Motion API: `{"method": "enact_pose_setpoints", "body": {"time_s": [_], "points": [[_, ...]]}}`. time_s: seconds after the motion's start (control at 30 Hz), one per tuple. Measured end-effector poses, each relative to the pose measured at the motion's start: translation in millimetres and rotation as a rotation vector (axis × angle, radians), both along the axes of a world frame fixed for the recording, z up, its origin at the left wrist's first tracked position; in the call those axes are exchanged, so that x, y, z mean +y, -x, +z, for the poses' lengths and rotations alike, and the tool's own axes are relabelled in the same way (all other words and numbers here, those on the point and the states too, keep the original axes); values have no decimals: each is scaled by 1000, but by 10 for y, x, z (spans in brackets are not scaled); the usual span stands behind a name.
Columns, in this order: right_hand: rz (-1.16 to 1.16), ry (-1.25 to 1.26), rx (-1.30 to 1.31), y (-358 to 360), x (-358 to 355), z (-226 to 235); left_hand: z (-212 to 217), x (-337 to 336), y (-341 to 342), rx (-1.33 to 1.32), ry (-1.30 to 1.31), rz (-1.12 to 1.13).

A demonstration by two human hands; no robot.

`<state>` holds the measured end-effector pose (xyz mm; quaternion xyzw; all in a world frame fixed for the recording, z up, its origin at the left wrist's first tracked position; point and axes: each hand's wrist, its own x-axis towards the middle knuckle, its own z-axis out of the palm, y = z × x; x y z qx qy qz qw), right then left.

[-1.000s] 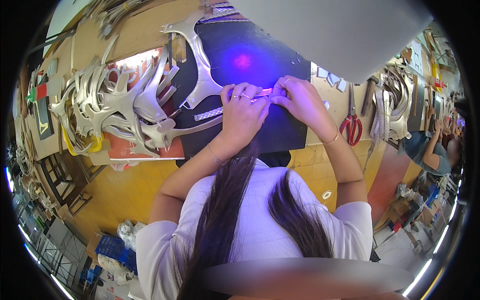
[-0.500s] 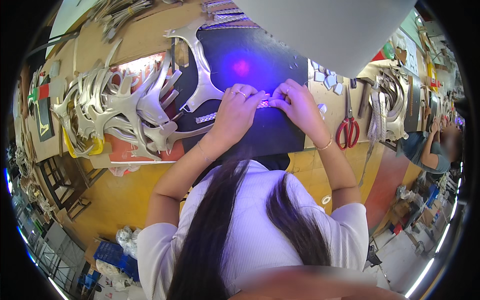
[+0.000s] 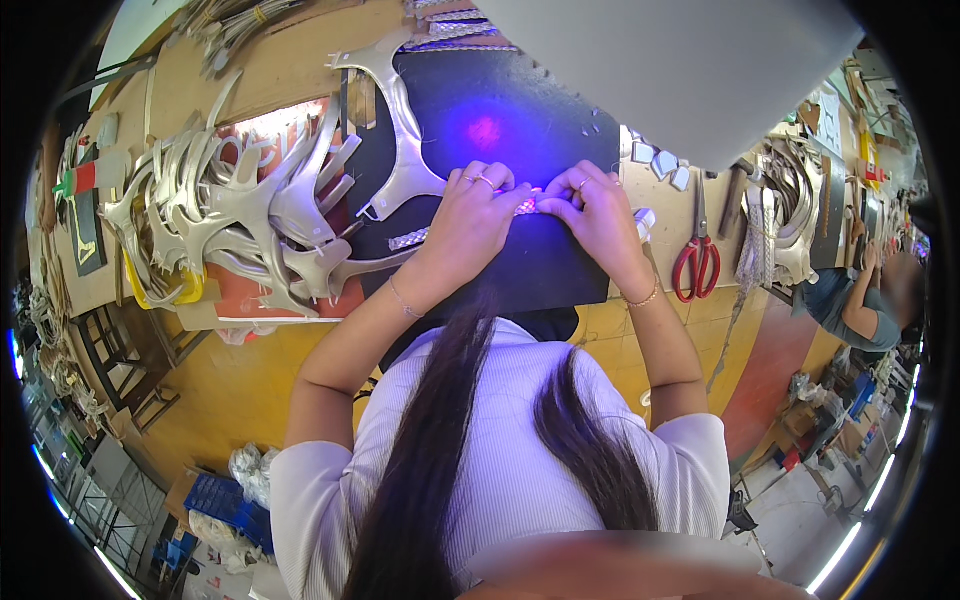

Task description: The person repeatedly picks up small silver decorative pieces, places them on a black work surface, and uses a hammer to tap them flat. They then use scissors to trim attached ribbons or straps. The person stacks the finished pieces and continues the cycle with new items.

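Between my hands, over a black work mat (image 3: 560, 255), is a narrow braided silvery strap (image 3: 526, 206), lit violet by a blue-purple glow. My left hand (image 3: 474, 222) pinches the strap, and its braided tail (image 3: 408, 239) comes out on the left below the wrist. My right hand (image 3: 592, 218) has thumb and fingers closed at the strap's right end. The fingers hide the ends they grip. Just left of my left hand lies a silvery, branched shoe-upper piece (image 3: 405, 165) with loose threads at its tips.
Many similar silvery pieces (image 3: 240, 200) are heaped at the left. Red-handled scissors (image 3: 697, 262), a hammer (image 3: 735, 195) and small pale blocks (image 3: 662, 163) lie at the right. More braided straps (image 3: 455, 30) lie at the back. A large pale panel (image 3: 680, 70) overhangs the far side. A co-worker (image 3: 858, 308) is at far right.
Both hands stay at the strap with only slight finger shifts; the right fingers curl in more. The whole view has shifted a little.
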<state>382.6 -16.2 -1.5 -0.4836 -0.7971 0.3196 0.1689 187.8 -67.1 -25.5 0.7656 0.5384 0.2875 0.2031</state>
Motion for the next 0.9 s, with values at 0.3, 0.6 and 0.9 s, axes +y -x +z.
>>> {"method": "enact_pose_setpoints", "body": {"time_s": [0.3,0.6,0.9], "points": [[-24,115,-42,31,34,16,0,-45,-46,-25,-47,37],[-62,142,-31,88,67,56,-60,-87,-77,-14,-115,74],[0,20,-7,63,-9,9,-96,-98,-70,7,-146,50]]}}
